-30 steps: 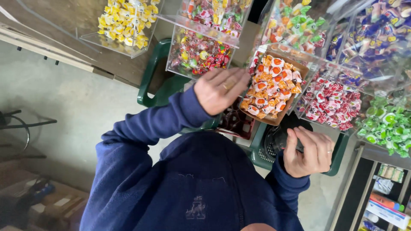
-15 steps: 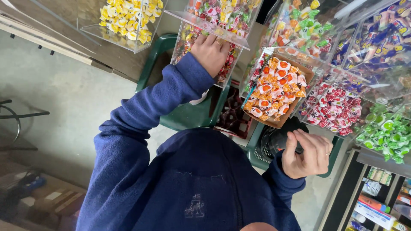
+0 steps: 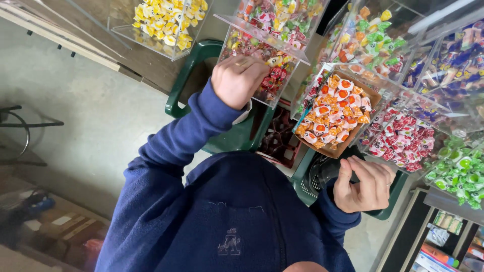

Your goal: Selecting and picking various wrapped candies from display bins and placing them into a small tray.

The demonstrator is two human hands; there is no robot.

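Observation:
My left hand [image 3: 237,79] is closed into a fist at the open front of a clear bin of red and pink wrapped candies [image 3: 262,55], with a few wrapped candies pinched in its fingers. My right hand [image 3: 365,184] sits lower right, fingers curled on the rim of a black bag [image 3: 322,174] that lies in a green basket [image 3: 388,194]. Between the hands stands a brown tray of orange-and-white wrapped candies [image 3: 335,111]. My blue sleeves and hooded top fill the lower middle.
Clear bins hold yellow candies [image 3: 161,22], mixed candies [image 3: 282,15], red candies [image 3: 403,138], green candies [image 3: 461,176] and blue ones [image 3: 454,45]. A green plastic chair [image 3: 184,83] stands under them. Grey floor lies at left; a shelf of packets [image 3: 443,242] is at lower right.
My left hand went from the orange candy tray to the red-and-pink bin, reached in, and has now drawn back a little as a fist. The right hand has stayed on the bag.

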